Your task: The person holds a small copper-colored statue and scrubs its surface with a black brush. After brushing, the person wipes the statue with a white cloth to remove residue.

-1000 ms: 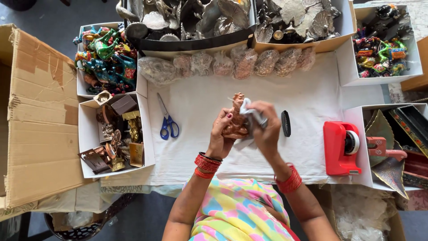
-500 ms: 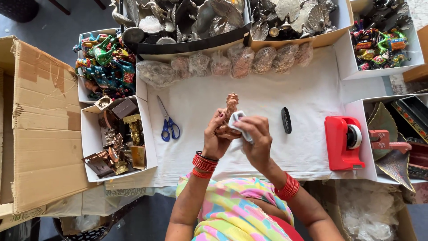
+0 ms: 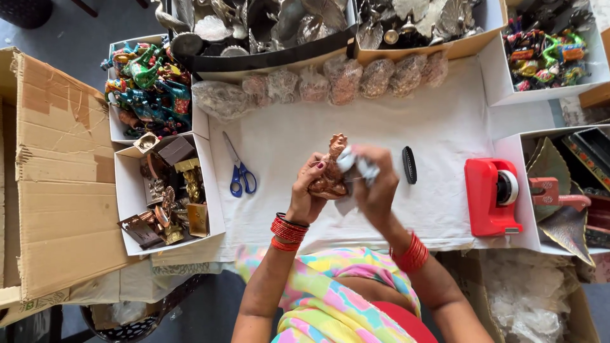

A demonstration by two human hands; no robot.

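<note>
My left hand [image 3: 307, 190] grips a small copper-brown figurine [image 3: 330, 171] by its base, held upright over the white cloth [image 3: 438, 133]. My right hand [image 3: 375, 184] presses a crumpled whitish cloth or wrap [image 3: 352, 162] against the figurine's right side. Both wrists wear red bangles. Part of the figurine is hidden behind my fingers.
Blue-handled scissors [image 3: 239, 171] lie left of my hands, a black oval object [image 3: 409, 165] and a red tape dispenser [image 3: 492, 195] to the right. White boxes of brass items [image 3: 166, 197] and colourful figurines [image 3: 145, 86] stand left, a cardboard box [image 3: 51, 178] beyond. Wrapped bundles [image 3: 343, 79] line the back.
The view has shifted slightly, and my right hand has moved the wrap down and around the figurine's side. My left hand keeps its hold.
</note>
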